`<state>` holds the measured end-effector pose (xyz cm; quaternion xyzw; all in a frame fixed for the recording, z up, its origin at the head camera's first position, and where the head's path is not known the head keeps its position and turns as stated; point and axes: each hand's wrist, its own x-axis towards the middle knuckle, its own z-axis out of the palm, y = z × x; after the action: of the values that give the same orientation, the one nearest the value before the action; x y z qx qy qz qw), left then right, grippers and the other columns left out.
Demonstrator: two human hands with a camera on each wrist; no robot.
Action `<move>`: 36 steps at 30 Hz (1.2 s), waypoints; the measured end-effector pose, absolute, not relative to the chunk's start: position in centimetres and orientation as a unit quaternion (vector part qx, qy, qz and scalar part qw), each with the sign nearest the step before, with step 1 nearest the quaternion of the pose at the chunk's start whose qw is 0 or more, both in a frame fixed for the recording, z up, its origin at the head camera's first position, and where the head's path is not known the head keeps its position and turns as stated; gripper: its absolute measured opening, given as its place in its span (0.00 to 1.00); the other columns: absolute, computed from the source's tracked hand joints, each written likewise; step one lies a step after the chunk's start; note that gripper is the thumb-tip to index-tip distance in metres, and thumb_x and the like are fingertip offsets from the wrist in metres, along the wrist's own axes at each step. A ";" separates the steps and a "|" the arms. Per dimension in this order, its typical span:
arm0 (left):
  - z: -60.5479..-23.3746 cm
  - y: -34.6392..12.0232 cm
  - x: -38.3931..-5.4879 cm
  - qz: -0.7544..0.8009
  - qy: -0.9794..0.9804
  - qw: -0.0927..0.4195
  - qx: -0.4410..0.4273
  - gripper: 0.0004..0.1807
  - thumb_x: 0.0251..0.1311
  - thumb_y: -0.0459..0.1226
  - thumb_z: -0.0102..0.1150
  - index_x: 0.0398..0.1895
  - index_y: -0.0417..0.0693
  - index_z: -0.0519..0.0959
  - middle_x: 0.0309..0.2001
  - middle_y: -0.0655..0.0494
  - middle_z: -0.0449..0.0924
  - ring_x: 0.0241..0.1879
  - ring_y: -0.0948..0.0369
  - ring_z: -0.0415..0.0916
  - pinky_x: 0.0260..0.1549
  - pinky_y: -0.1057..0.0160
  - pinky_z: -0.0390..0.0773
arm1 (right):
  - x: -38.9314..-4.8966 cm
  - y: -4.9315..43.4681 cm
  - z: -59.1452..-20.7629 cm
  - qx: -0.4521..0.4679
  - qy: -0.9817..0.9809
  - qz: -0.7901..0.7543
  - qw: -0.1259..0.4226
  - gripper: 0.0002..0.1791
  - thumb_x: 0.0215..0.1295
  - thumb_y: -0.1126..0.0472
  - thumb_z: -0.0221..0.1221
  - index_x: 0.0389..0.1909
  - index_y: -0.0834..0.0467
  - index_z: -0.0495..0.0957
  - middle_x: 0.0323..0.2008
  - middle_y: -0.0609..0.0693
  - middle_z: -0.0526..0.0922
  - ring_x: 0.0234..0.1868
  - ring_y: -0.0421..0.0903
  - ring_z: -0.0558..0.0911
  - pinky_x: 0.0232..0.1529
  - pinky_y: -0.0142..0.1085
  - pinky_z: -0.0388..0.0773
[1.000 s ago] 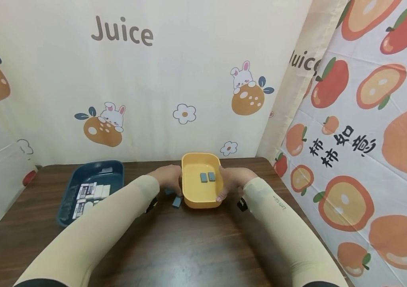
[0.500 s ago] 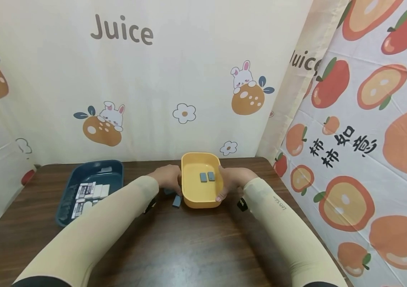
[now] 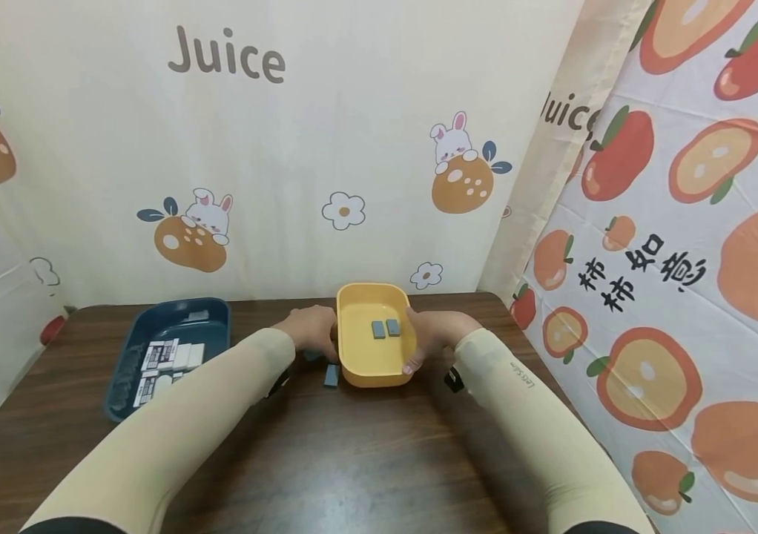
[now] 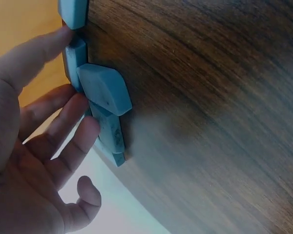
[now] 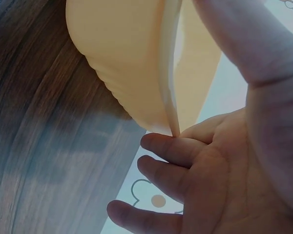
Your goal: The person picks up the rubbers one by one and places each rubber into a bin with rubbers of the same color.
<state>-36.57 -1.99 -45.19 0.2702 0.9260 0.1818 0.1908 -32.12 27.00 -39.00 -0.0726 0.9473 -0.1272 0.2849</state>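
Note:
A yellow plastic tub (image 3: pixel 372 380) stands on the dark wooden table, with two small blue-grey blocks (image 3: pixel 379 329) on its floor. My right hand (image 3: pixel 434 335) grips the tub's right side, thumb over the rim (image 5: pixel 168 73) and the other fingers outside. Along the tub's left side is my left hand (image 3: pixel 312 331). In the left wrist view its thumb and index finger pinch a blue-grey block (image 4: pixel 77 56) at both ends. Several more blocks (image 4: pixel 105 87) lie bunched beside the fingertips, some overlapping. One loose block (image 3: pixel 331 375) sits by the tub's near left corner.
A dark blue tray (image 3: pixel 224 326) on the left holds white pieces (image 3: pixel 188 356), printed labels and dark pieces; the left sleeve covers part of it. Behind the table (image 3: pixel 366 460) hangs a printed curtain (image 3: pixel 285 163), and another fruit-patterned cloth (image 3: pixel 659 297) is on the right.
The loose block by the tub's near left corner has turned slightly and now stands straighter. My left hand has shifted a touch; my right hand keeps its grip on the tub.

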 end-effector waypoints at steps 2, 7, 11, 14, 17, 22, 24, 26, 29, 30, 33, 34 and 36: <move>-45.2 -2.0 -36.6 0.181 0.926 0.189 0.271 0.14 0.53 0.48 0.89 0.25 0.61 0.88 0.24 0.64 0.82 0.35 0.58 0.80 0.68 0.33 0.75 | -32.1 27.1 -39.1 -0.083 0.948 -0.126 0.279 0.93 0.36 0.35 0.93 0.95 0.60 0.41 0.87 0.61 0.68 0.86 0.60 0.70 0.89 0.60 0.63; -45.0 -2.1 -36.5 0.182 0.926 0.190 0.271 0.18 0.54 0.46 0.87 0.21 0.59 0.82 0.20 0.64 0.75 0.29 0.59 0.77 0.47 0.48 0.78 | -32.1 27.2 -39.3 -0.092 0.950 -0.125 0.272 0.92 0.38 0.35 0.93 0.94 0.61 0.42 0.85 0.61 0.72 0.83 0.59 0.73 0.88 0.60 0.65; -44.3 -2.4 -36.9 0.167 0.932 0.180 0.268 0.23 0.55 0.41 0.81 0.16 0.59 0.72 0.17 0.64 0.65 0.23 0.60 0.67 0.39 0.53 0.68 | -32.1 27.2 -39.3 -0.090 0.949 -0.127 0.275 0.92 0.38 0.35 0.93 0.94 0.61 0.41 0.87 0.62 0.68 0.85 0.60 0.71 0.89 0.60 0.64; -43.0 -2.9 -37.3 0.157 0.942 0.155 0.253 0.20 0.53 0.40 0.78 0.18 0.57 0.72 0.19 0.63 0.69 0.22 0.61 0.66 0.34 0.56 0.69 | -32.2 27.2 -39.2 -0.084 0.949 -0.125 0.277 0.93 0.38 0.33 0.92 0.94 0.61 0.40 0.89 0.62 0.65 0.87 0.60 0.69 0.90 0.60 0.62; -41.4 -3.3 -37.6 0.159 0.953 0.121 0.227 0.14 0.55 0.41 0.77 0.24 0.53 0.77 0.24 0.59 0.75 0.26 0.58 0.70 0.27 0.58 0.71 | -32.2 27.2 -39.2 -0.084 0.949 -0.124 0.278 0.93 0.38 0.33 0.92 0.94 0.62 0.40 0.90 0.62 0.63 0.88 0.60 0.67 0.90 0.60 0.61; -39.9 -3.1 -37.8 0.206 0.957 0.070 0.193 0.13 0.59 0.46 0.76 0.32 0.49 0.83 0.32 0.55 0.82 0.33 0.54 0.76 0.31 0.56 0.74 | -32.4 27.1 -39.0 -0.074 0.949 -0.121 0.282 0.95 0.35 0.32 0.92 0.95 0.60 0.39 0.91 0.61 0.61 0.89 0.61 0.65 0.90 0.61 0.60; -40.2 -2.5 -37.8 0.226 0.951 0.060 0.202 0.12 0.60 0.47 0.75 0.34 0.49 0.85 0.33 0.55 0.83 0.34 0.54 0.76 0.32 0.57 0.75 | -32.4 27.1 -38.9 -0.063 0.949 -0.119 0.286 0.96 0.33 0.32 0.92 0.95 0.59 0.38 0.91 0.60 0.59 0.90 0.61 0.63 0.91 0.61 0.59; -40.8 -1.6 -37.7 0.231 0.945 0.050 0.224 0.12 0.61 0.47 0.75 0.35 0.49 0.87 0.34 0.55 0.84 0.34 0.55 0.77 0.33 0.58 0.77 | -32.5 27.1 -38.8 -0.057 0.948 -0.124 0.288 0.97 0.32 0.33 0.93 0.95 0.58 0.38 0.91 0.59 0.60 0.90 0.61 0.63 0.91 0.62 0.59; -42.1 -0.2 -37.6 0.218 0.938 0.027 0.267 0.11 0.63 0.47 0.77 0.35 0.49 0.90 0.33 0.57 0.87 0.34 0.57 0.77 0.35 0.60 0.79 | -32.4 27.2 -38.9 -0.057 0.947 -0.130 0.288 0.97 0.32 0.34 0.93 0.95 0.58 0.38 0.91 0.60 0.59 0.90 0.61 0.63 0.91 0.62 0.58; -42.5 0.3 -37.5 0.215 0.935 0.021 0.280 0.11 0.63 0.47 0.78 0.36 0.49 0.91 0.33 0.58 0.87 0.35 0.57 0.78 0.37 0.60 0.80 | -32.4 27.2 -39.0 -0.060 0.947 -0.132 0.287 0.96 0.33 0.34 0.93 0.95 0.58 0.38 0.91 0.60 0.59 0.90 0.62 0.63 0.91 0.61 0.58; -43.6 1.6 -37.4 0.203 0.929 0.009 0.311 0.11 0.63 0.46 0.79 0.35 0.49 0.92 0.31 0.59 0.88 0.34 0.57 0.76 0.39 0.59 0.80 | -32.3 27.3 -39.3 -0.070 0.944 -0.148 0.287 0.95 0.34 0.35 0.93 0.95 0.60 0.38 0.90 0.62 0.61 0.88 0.61 0.65 0.91 0.59 0.60; -43.9 2.0 -37.3 0.199 0.928 0.011 0.315 0.11 0.63 0.46 0.80 0.34 0.48 0.92 0.30 0.59 0.87 0.34 0.57 0.75 0.39 0.59 0.79 | -32.3 27.3 -39.4 -0.073 0.942 -0.157 0.287 0.95 0.34 0.36 0.93 0.94 0.60 0.39 0.90 0.63 0.63 0.87 0.61 0.67 0.90 0.58 0.61; -44.3 2.7 -37.2 0.190 0.930 0.019 0.315 0.11 0.63 0.45 0.81 0.32 0.48 0.91 0.27 0.60 0.84 0.32 0.58 0.73 0.37 0.60 0.77 | -32.3 27.3 -39.5 -0.076 0.939 -0.172 0.289 0.94 0.33 0.38 0.94 0.94 0.61 0.41 0.87 0.63 0.67 0.83 0.59 0.71 0.88 0.58 0.65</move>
<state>-37.24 2.66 -44.26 0.3151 0.9296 0.1902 0.0192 -32.29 27.35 -39.49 -0.0758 0.9388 -0.1716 0.2888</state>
